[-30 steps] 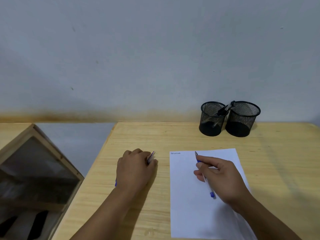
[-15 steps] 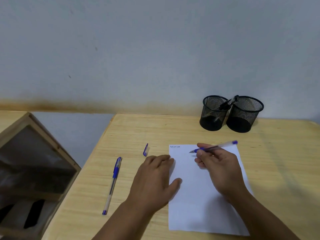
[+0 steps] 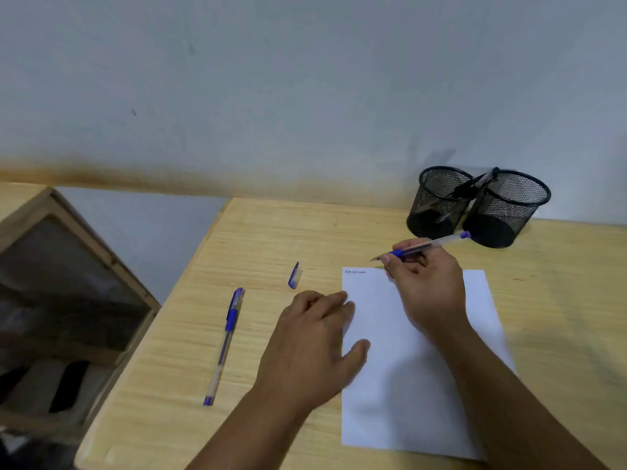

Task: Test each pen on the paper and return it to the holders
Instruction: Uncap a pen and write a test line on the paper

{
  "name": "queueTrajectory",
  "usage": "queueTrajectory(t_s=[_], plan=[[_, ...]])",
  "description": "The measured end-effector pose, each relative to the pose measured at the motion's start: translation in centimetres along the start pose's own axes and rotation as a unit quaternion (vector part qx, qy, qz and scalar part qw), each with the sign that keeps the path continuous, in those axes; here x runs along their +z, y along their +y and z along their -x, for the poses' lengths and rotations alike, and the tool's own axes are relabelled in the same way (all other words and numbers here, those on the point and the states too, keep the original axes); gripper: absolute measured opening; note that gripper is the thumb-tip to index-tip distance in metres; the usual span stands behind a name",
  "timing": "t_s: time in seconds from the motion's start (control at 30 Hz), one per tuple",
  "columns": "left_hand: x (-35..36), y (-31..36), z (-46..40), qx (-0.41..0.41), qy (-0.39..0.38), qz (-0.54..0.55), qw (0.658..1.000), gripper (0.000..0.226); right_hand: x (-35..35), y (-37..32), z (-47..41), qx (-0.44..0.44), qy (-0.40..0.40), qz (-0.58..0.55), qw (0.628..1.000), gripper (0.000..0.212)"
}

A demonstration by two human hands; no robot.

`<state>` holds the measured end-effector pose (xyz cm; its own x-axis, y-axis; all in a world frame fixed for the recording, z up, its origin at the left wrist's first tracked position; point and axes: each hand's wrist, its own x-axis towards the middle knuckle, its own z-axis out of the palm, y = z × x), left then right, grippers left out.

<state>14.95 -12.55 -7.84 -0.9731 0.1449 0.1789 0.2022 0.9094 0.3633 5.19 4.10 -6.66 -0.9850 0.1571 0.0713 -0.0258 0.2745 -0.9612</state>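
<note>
Pen (image 3: 424, 247), clear-barrelled, blue-ended and uncapped, sits pinched in the right hand (image 3: 425, 286); left hand (image 3: 315, 347) lies flat.

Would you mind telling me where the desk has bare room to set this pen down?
Free: desk behind the loose cap; right of the paper. Crowded: between capped pen and left hand; around the holders.

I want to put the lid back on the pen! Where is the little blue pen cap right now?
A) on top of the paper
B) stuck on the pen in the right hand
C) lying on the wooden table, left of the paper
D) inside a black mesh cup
C: the pen cap lies loose on the bare table, left of the paper and apart from both hands.
</note>
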Motion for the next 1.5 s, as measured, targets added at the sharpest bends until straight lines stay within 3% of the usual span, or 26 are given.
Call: queueTrajectory(t_s=[0.5, 1.07, 1.5], plan=[[0.1, -0.2, -1.1, 0.003, -0.043, -0.060, 0.997, 0.074, 0.5, 2.1, -0.1, -0.039, 0.026, 0.087, 0.995, 0.022], [0.1, -0.1, -0.9, -0.012, -0.044, -0.053, 0.998, 0.075, 1.1, 1.8, 0.1, -0.140, 0.046, 0.153, 0.977, 0.017], [0.0, 0.0, -1.0, -0.011, -0.040, -0.054, 0.998, 0.075, 0.9, 1.9, -0.2, -0.117, 0.038, 0.156, 0.980, 0.016]])
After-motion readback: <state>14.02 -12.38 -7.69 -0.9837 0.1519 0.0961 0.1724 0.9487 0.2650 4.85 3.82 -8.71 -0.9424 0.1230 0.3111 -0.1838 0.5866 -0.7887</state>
